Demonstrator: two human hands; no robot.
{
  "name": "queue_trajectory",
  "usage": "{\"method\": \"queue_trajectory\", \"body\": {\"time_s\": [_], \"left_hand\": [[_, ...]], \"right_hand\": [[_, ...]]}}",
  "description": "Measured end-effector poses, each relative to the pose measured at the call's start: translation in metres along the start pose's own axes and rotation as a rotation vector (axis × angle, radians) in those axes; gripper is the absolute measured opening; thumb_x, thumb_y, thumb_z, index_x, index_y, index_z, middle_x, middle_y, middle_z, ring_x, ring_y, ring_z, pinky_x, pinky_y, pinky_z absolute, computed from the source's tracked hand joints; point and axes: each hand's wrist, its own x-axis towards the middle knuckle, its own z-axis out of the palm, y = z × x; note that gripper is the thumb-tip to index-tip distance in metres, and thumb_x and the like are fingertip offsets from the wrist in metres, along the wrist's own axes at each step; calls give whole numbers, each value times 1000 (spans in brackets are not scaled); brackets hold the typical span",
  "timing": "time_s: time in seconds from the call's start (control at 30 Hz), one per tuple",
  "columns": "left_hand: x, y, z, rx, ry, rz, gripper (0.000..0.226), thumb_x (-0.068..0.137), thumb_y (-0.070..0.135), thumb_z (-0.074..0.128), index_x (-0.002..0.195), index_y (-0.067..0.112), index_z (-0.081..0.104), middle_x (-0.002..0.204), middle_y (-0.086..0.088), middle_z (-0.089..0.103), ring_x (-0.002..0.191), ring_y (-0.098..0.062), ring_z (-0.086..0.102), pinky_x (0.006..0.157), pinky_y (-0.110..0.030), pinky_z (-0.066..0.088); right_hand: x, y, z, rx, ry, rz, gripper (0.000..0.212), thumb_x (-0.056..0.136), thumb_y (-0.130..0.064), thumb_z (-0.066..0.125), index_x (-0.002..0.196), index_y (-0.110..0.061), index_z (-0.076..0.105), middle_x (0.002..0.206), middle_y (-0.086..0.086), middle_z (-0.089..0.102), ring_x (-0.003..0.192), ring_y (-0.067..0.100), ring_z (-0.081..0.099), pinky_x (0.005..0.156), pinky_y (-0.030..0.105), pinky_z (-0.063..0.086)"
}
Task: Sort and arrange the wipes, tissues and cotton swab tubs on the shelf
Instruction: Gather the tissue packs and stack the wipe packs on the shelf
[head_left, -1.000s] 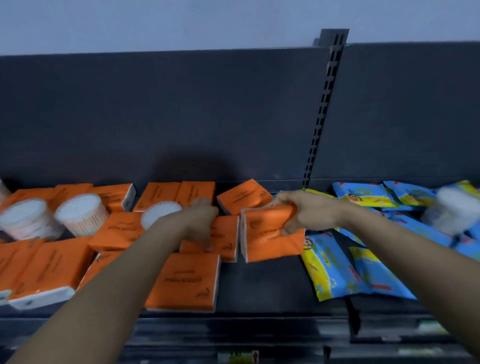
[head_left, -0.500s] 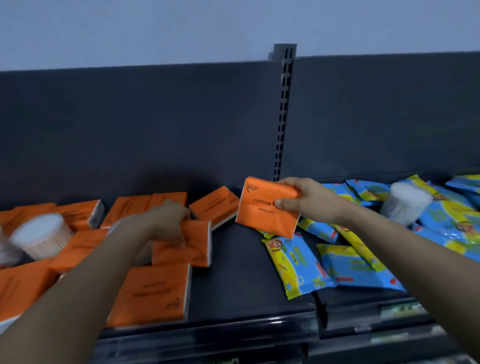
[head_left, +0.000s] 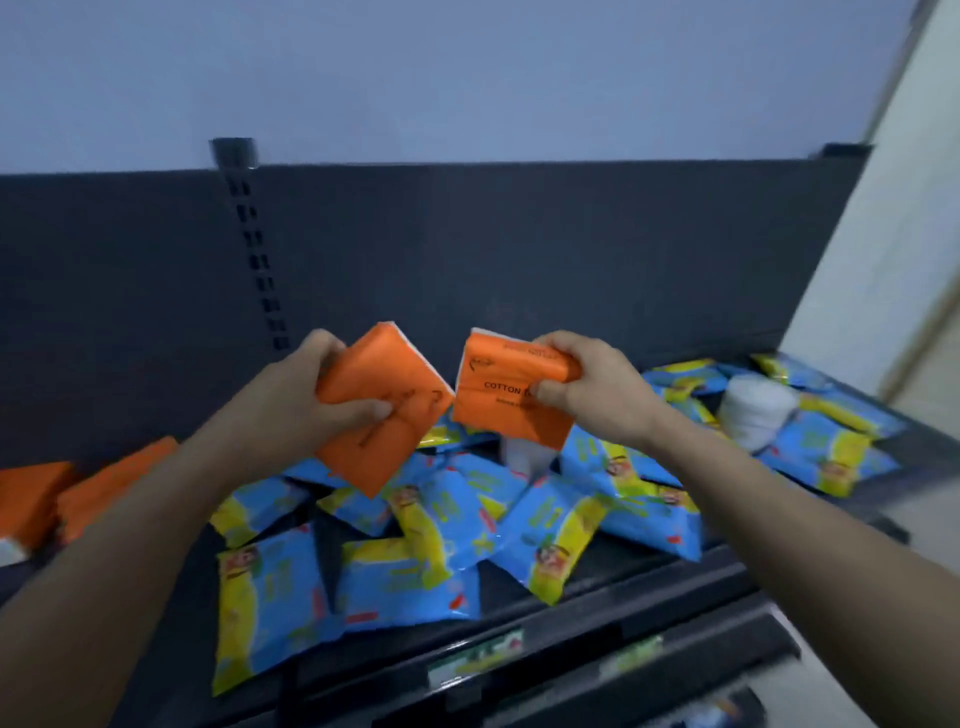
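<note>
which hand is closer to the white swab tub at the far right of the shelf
Right. The right hand is left of the swab tub; the left hand is much farther left.

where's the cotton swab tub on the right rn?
Head view, far right: the cotton swab tub rests on the blue wipes packs, to the right of the right hand holding an orange tissue pack.

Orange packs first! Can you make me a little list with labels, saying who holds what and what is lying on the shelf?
left hand: grips an orange pack, tilted, in the air
right hand: grips a second orange pack, printed COTTON
blue and yellow packs: heaped on the shelf under both hands
white tub: among those packs, on the right
other orange packs: on the shelf, far left
</note>
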Motion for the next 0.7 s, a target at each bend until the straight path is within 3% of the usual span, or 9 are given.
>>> {"method": "queue_trajectory", "body": {"time_s": [0.13,0.27,0.4,0.57,0.7], "left_hand": [[33,66,66,-78,-124,83,42,66,34,74,97,25,48,81,2,61,67,-10,57,57,-27,44],[68,114,117,-39,-242,145,39,71,23,66,104,28,47,86,3,58,69,-8,56,53,-23,40],[107,145,152,-5,-233,270,45,76,19,70,116,22,50,95,4,58,77,-6,55,60,-18,41],[158,170,185,-61,-192,370,43,73,17,74,112,25,57,102,4,62,89,-13,59,75,-26,43],[192,187,213,-101,-152,401,47,75,16,73,119,25,58,107,4,60,97,-13,56,82,-24,40]], "right_hand": [[-22,67,-72,-11,123,110,32,76,-13,69,106,-22,63,89,-3,64,81,15,59,76,29,46],[-38,118,-121,-32,203,207,29,79,-14,68,107,-22,62,92,0,65,82,18,59,74,30,46],[-34,152,-155,-64,277,254,28,81,-10,65,106,-22,61,92,-1,62,82,17,58,69,27,42],[-6,184,-186,-164,365,284,33,76,-1,61,104,-17,61,88,3,60,80,19,54,64,25,40],[21,218,-211,-225,390,297,35,75,-4,62,109,-15,61,97,7,60,84,21,54,73,25,38]]}}
